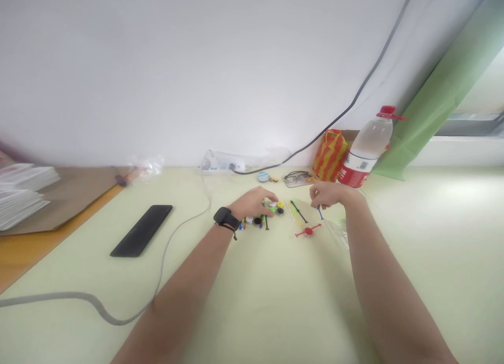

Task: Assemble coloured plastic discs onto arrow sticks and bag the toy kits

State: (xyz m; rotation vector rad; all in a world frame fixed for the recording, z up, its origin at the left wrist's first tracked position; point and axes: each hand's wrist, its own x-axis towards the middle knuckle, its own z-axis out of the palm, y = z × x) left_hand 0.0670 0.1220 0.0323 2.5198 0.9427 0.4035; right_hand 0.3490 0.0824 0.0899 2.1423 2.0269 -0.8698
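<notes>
My left hand [252, 204], with a black watch on its wrist, is over a group of small coloured plastic parts [258, 221]. Its thumb and fingers are apart, beside a yellow round piece [280, 204] and a black round piece [280, 212]. My right hand [325, 194] is closed in a pinch on a thin blue stick [320, 213] that points down. Between the hands lie a black stick [299, 212] and thin white and yellow sticks. Nearer to me is a red stick with a round middle [308, 231].
Behind my hands are glasses [298, 176], a striped bag [331, 155], a large bottle [366, 151] and a blue round tin [263, 177]. A black phone-like slab [142, 231], a grey cable [163, 264] and paper stacks [23, 196] lie left. Clear plastic [339, 230] is beside my right forearm.
</notes>
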